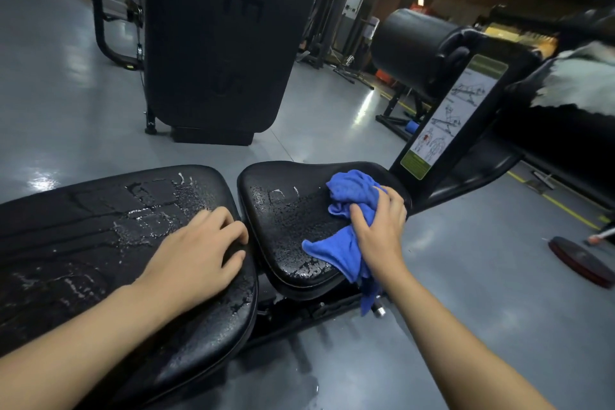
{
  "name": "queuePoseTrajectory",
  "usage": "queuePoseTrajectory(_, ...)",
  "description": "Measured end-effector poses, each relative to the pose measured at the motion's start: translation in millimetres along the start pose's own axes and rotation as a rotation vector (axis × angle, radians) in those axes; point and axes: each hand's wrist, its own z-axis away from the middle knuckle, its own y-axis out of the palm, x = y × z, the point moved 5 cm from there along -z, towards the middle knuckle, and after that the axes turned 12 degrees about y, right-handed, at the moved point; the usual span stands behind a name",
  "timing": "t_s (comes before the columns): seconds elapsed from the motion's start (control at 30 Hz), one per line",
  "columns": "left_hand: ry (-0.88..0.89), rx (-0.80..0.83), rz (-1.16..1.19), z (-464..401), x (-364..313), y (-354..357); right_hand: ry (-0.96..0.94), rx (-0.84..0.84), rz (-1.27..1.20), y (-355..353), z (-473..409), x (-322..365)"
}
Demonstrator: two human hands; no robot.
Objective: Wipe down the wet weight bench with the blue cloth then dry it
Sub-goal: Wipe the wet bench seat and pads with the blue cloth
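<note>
The blue cloth [349,226] lies bunched on the wet seat pad [286,226], trailing over its near-right edge, gripped by the right hand [379,230]. The left hand [196,256] rests flat, fingers relaxed, at the back pad's [83,243] edge beside the gap. Grey floor [466,293] lies all around.

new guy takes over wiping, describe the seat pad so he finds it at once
Start at the black weight bench across the bottom of the view. The seat pad is its shorter cushion, on the right past the gap, below the post with the exercise chart. Only it has the blue cloth on it.
</note>
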Motion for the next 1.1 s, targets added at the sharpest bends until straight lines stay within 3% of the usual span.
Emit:
queuePoseTrajectory(0.17, 0.033, 0.000, 0.025, 4, 4, 1, 0.014, -0.004, 0.207, -5, -59, 1)
queuePoseTrajectory(0.37, 0.081, -0.009, 0.058, 9, 9, 4, 0.073, 0.194, 0.361, 3, -119, 0)
queuePoseTrajectory(0.57, 0.116, -0.011, 0.106, 7, 16, 6, 0.002, 0.342, 0.400, 29, -156, 10)
queuePoseTrajectory(0.93, 0.118, -0.019, 0.101, 0, 17, 5, -0.097, 0.534, 0.503, 111, -147, 68)
queuePoseTrajectory(1.1, 0.101, -0.018, 0.096, 0, 16, 3, -0.131, 0.618, 0.406, 150, -123, 106)
